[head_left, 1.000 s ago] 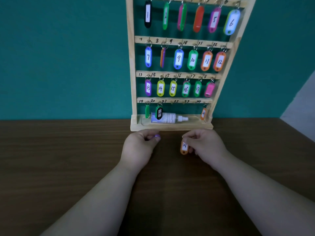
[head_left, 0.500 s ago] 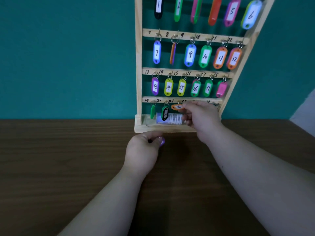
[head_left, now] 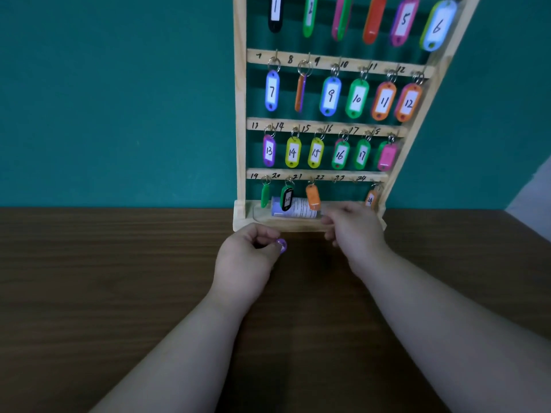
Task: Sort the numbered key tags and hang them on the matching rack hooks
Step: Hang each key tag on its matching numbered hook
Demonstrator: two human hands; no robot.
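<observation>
1. Wooden rack (head_left: 240, 114): a bottle (head_left: 298, 208) lies on its base, behind the bottom tags.
2. Orange tag (head_left: 312, 197) hangs on hook 21, blank side out.
3. Left hand (head_left: 247, 259) pinches a purple tag (head_left: 281, 245); right hand (head_left: 354, 232), loosely curled, holds nothing.

7–24 on rack rails (head_left: 346, 64); tag 12 (head_left: 408, 102)

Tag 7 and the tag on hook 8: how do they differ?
Colour: tag 7 is blue; the hook 8 tag is orange with a purple side. Pose: tag 7 faces the camera; the hook 8 tag hangs edge-on. Label: tag 7 shows its number; the hook 8 tag shows none. Both hang from the same rail.
</observation>
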